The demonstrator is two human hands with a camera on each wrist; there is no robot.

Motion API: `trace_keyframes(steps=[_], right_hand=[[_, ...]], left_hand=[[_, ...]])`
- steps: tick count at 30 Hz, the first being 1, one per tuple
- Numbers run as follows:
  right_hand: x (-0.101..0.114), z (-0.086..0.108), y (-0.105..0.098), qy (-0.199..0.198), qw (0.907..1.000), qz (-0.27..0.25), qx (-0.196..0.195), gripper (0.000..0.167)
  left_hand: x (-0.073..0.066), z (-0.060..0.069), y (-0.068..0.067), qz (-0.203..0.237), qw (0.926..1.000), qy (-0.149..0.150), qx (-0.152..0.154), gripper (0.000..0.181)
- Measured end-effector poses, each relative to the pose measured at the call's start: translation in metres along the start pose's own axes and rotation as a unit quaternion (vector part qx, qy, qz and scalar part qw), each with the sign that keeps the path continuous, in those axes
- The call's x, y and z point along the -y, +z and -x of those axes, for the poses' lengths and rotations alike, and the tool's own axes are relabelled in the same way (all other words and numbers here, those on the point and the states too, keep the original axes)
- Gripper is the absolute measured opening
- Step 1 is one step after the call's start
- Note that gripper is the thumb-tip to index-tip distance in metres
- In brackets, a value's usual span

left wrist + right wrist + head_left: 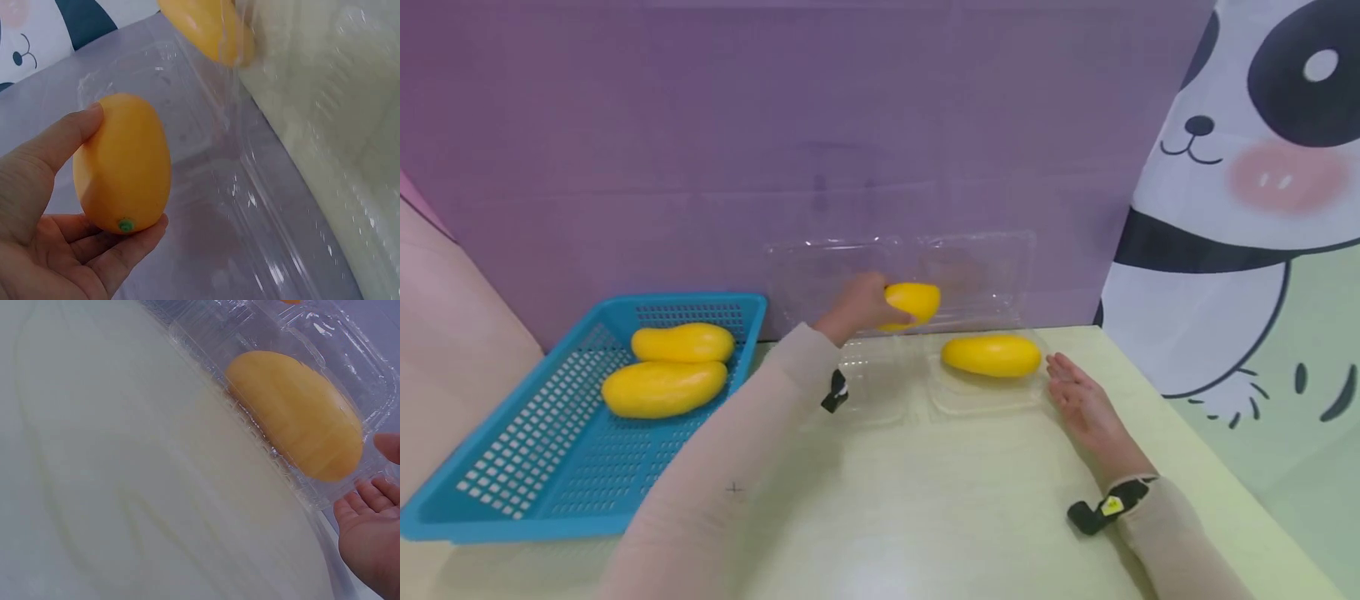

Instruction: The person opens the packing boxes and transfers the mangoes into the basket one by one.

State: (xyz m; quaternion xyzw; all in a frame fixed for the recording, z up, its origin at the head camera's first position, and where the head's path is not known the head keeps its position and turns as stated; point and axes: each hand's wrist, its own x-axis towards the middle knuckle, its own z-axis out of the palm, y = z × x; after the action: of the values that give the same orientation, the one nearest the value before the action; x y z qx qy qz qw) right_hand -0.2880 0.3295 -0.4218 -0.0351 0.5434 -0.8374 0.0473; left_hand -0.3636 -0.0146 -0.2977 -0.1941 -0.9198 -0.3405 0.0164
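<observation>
My left hand grips a yellow, papaya-shaped fruit between thumb and fingers, above the back of a clear plastic clamshell container. In the left wrist view, a green stem spot marks the end of the held fruit. A second yellow fruit lies lengthwise in the container's right section. My right hand is beside that section's right edge, palm turned up and fingers extended. From the right wrist view I cannot tell whether its fingertips touch the plastic.
At the left stands a blue perforated basket holding two more yellow fruits. The container's clear lid rises upright against the purple backdrop. A panda-printed wall borders the pale table on the right.
</observation>
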Motion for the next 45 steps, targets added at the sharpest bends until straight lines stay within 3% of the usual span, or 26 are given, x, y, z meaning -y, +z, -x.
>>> trace_keyframes(steps=[7, 19, 24, 30, 40, 45], right_hand=[[0.001, 0.001, -0.001, 0.006, 0.9999, -0.002, -0.012, 0.066], [-0.001, -0.001, 0.003, 0.010, 0.9999, 0.012, -0.006, 0.065], [-0.001, -0.001, 0.003, 0.014, 0.9999, 0.005, -0.005, 0.066], [0.001, 0.000, 0.002, 0.013, 0.9999, 0.003, -0.009, 0.066], [0.003, 0.004, -0.002, 0.014, 0.9998, -0.009, -0.010, 0.067], [0.003, 0.004, -0.003, 0.015, 0.9997, -0.012, -0.012, 0.067]], left_hand=[[0.022, 0.010, -0.028, -0.055, 0.9978, -0.017, -0.033, 0.041], [0.059, 0.040, -0.072, -0.122, 0.9911, -0.037, -0.039, 0.048], [0.072, 0.054, -0.091, -0.128, 0.9892, -0.056, -0.043, 0.048], [0.082, 0.067, -0.110, -0.120, 0.9898, -0.059, -0.049, 0.045], [0.094, 0.085, -0.126, -0.114, 0.9894, -0.072, -0.054, 0.049], [0.107, 0.095, -0.133, -0.106, 0.9895, -0.081, -0.055, 0.053]])
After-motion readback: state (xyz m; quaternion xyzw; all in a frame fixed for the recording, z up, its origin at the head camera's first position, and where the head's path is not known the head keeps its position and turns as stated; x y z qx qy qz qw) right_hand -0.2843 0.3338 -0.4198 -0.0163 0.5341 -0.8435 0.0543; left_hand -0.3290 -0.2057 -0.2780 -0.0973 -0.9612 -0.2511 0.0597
